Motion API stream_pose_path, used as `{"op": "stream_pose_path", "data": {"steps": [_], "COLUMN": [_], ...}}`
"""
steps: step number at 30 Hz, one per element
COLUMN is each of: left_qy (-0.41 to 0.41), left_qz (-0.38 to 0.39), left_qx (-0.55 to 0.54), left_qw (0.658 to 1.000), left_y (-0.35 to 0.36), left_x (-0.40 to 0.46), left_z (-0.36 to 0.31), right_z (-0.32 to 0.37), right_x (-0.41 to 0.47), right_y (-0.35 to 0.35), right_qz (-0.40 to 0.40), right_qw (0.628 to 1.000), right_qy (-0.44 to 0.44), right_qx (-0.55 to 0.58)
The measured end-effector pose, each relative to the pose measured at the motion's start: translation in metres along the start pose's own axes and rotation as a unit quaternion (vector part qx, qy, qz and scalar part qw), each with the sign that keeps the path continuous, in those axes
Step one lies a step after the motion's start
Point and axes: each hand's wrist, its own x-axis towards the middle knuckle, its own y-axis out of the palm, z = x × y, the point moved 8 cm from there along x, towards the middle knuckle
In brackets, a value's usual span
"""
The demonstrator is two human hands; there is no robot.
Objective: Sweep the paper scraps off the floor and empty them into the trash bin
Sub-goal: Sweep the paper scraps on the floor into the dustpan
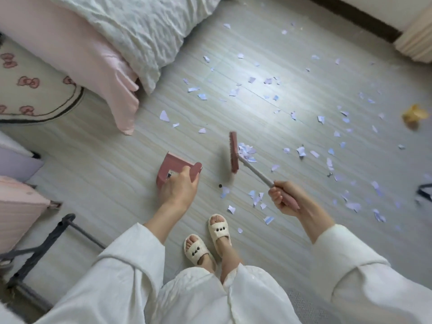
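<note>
Pale lilac paper scraps lie scattered over the grey wood-look floor, thickest to the right. My right hand grips the pink end of a small brush's handle. The pink brush head hangs just above the floor, with a small heap of scraps on its right side. My left hand holds a pink dustpan by its handle, left of the brush. No trash bin is in view.
A bed with pink and white bedding fills the upper left, a round rug beside it. A dark metal rack and pink boxes stand at the left. A crumpled yellow scrap lies far right. My slippered feet stand below.
</note>
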Motion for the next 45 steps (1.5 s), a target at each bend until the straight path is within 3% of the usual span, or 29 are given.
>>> {"op": "stream_pose_path", "data": {"steps": [7,14,19,25,38,45], "left_qy": [0.091,0.145,0.161,0.178,0.175,0.185], "left_qz": [0.031,0.075,0.074,0.062,0.069,0.08], "left_qx": [0.008,0.049,0.056,0.067,0.075,0.081], "left_qw": [0.995,0.985,0.983,0.98,0.979,0.976], "left_y": [0.023,0.052,0.07,0.102,0.092,0.072], "left_x": [-0.008,-0.04,-0.064,-0.088,-0.092,-0.052], "left_z": [-0.057,-0.095,-0.112,-0.13,-0.142,-0.121], "right_z": [-0.045,-0.101,-0.133,-0.161,-0.128,-0.133], "right_x": [-0.01,-0.018,-0.015,-0.005,-0.027,-0.035], "right_y": [-0.064,-0.167,-0.232,-0.283,-0.198,-0.163], "right_qz": [-0.211,-0.312,-0.361,-0.346,-0.112,-0.191], "right_qw": [0.969,0.936,0.921,0.929,0.982,0.96], "right_qy": [-0.128,-0.113,-0.107,-0.065,-0.01,-0.028], "right_qx": [-0.013,0.116,0.105,0.116,0.151,0.2]}}
